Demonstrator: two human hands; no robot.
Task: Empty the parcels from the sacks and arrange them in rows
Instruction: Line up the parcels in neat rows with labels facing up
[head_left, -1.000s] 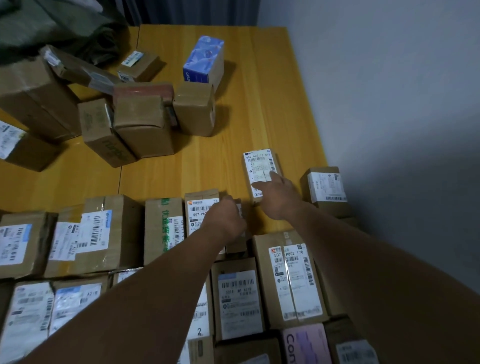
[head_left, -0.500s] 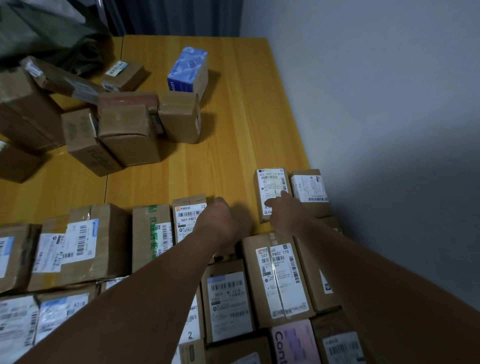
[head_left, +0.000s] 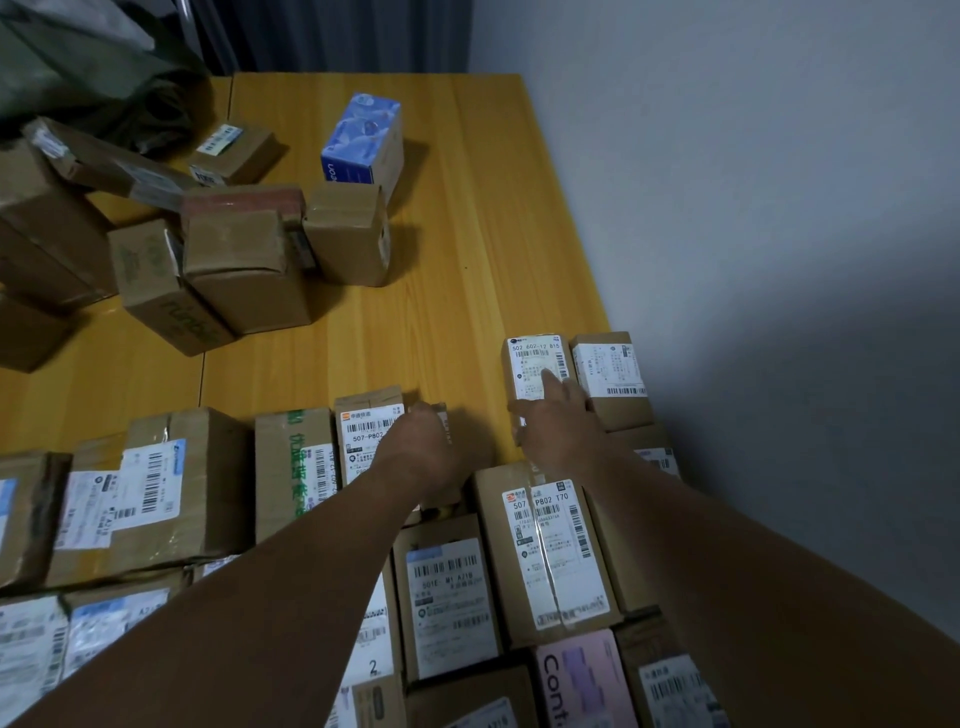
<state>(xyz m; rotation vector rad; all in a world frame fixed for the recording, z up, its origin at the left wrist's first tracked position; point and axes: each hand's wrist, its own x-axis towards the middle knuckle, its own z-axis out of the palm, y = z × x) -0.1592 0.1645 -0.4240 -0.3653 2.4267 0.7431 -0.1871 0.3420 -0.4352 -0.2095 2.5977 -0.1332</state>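
Now the right hand (head_left: 561, 421) lies on the labelled parcel (head_left: 532, 364), fingers straight, pressing its near end. That parcel runs lengthwise near-to-far, tight beside its neighbour (head_left: 610, 371) at the tabletop (head_left: 467, 322) right edge. The left hand (head_left: 421, 452) curls over a narrow parcel (head_left: 444, 419); I cannot tell whether it grips. Closing the gap between the two parcels likely falls to the left hand.

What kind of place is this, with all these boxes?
Probably a parcel sorting or pick-up room: labelled parcels lined in rows on a wooden table, and a green sack at the far left.
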